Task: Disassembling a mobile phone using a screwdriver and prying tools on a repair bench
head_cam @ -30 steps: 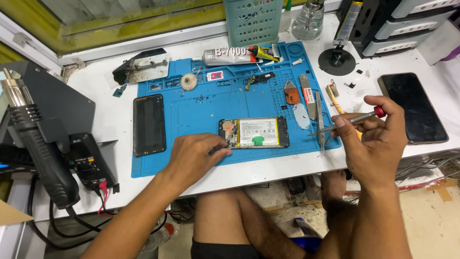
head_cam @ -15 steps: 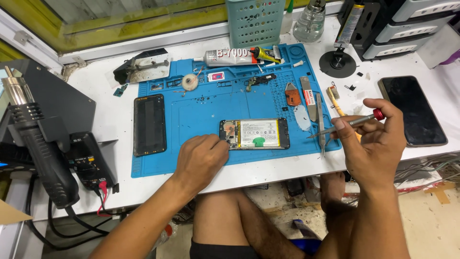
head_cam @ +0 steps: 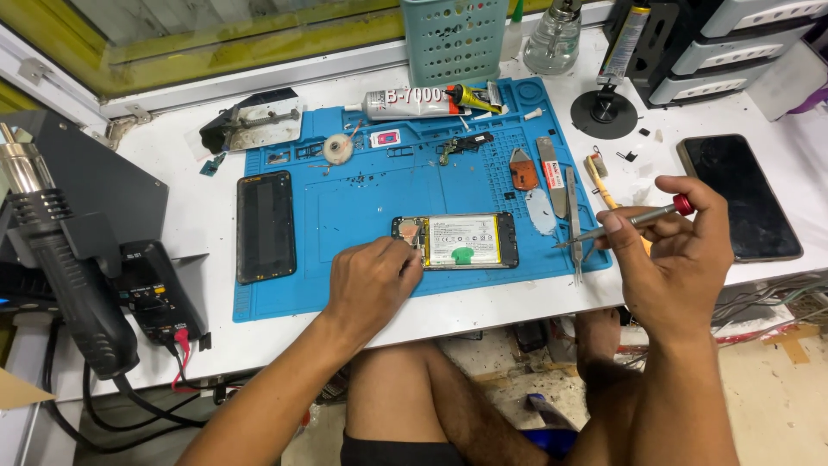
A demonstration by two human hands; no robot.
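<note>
Item one: my left hand, fingers curled and pressed together, fingertips resting on the left end of the opened phone; whether it pinches any small part there I cannot tell.

Item two: the opened phone, back cover off, lying flat near the front edge of the blue work mat; circuit board at its left end, white-labelled battery in the middle with a green tab at the lower edge.

Item three: my right hand, raised just off the right edge of the mat, closed in a pinch on a slim screwdriver; red cap at the thumb side, metal tip pointing left toward the mat.

Item four: a second phone, dark screen up, at the left side of the mat, well apart from the opened one; a third dark phone on the white table to the right of my right hand.

Item five: tweezers and flat pry tools laid along the mat's right strip; an orange pick just beside them.

Item six: a tube of glue at the mat's far edge; a teal perforated basket and a glass bottle behind it.

Item seven: a hot-air gun in its stand at the far left, with a black meter beside it.
</note>
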